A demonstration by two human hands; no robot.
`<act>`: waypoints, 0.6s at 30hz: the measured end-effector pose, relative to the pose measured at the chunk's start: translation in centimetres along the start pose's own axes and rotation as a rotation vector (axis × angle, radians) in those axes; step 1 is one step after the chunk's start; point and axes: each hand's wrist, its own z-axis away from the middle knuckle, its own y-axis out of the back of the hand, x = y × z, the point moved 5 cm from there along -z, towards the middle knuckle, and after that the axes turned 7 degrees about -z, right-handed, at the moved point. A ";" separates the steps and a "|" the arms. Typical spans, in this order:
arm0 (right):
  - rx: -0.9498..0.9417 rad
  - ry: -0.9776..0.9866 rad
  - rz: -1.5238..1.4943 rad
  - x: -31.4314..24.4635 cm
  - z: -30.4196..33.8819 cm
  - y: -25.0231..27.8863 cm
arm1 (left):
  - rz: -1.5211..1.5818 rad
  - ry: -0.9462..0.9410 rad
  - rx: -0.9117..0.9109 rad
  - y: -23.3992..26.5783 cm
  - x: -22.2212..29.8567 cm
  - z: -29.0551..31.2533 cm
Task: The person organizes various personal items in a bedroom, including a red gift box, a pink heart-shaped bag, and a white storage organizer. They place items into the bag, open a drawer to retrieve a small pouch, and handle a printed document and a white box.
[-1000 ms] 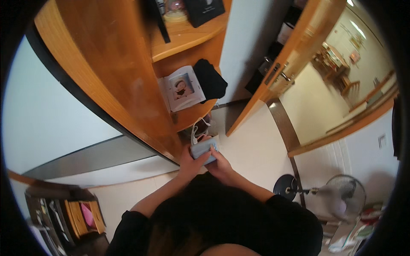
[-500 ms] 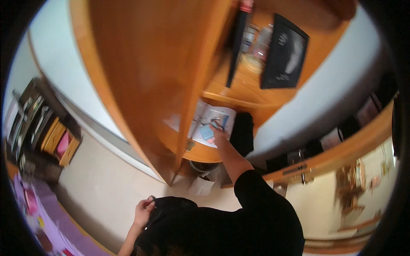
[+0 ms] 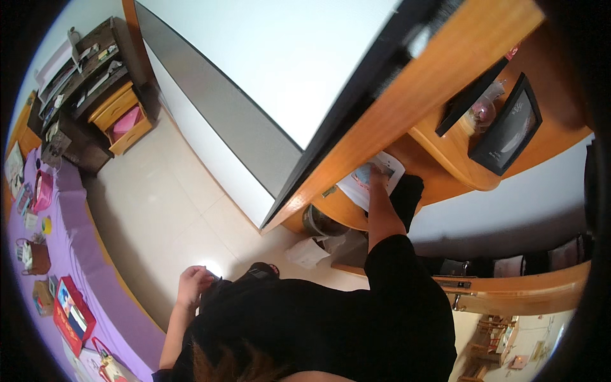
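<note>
My right hand [image 3: 379, 178] reaches into a low corner shelf, over an open book [image 3: 393, 167] with white pages. Its fingers are closed at a light blue flat thing [image 3: 363, 174], which lies over the pages; its kind is unclear. A black cloth-like thing [image 3: 407, 198] hangs beside the book at the shelf's edge. Down at my left side, my left hand [image 3: 195, 283] is closed, fingertips pressed together near my black clothing. A small dark thing shows at those fingertips, too little of it to name.
A tall cabinet's wooden edge [image 3: 382, 118] stands left of the shelf [image 3: 331, 205]. Black picture frames [image 3: 507, 130] stand on the upper shelf. Below are a bin [image 3: 318, 221] and a white bag [image 3: 309, 252]. A purple-covered bed [image 3: 105, 280] and an open drawer [image 3: 130, 135] are left.
My view has turned left, so the shelf sits farther right and more of the bed shows. My right hand remains over the book, my left hand low at my side.
</note>
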 end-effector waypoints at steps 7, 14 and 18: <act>0.877 0.272 0.069 2.6 10.8 0.8 | -0.127 -0.379 0.082 8.6 9.0 -2.6; 1.249 -0.140 -0.191 12.8 33.3 -7.3 | -0.538 -1.532 -0.118 13.3 32.1 8.0; 0.694 -0.239 -0.188 8.2 42.8 -19.1 | -0.594 -1.906 -0.605 14.5 38.8 18.1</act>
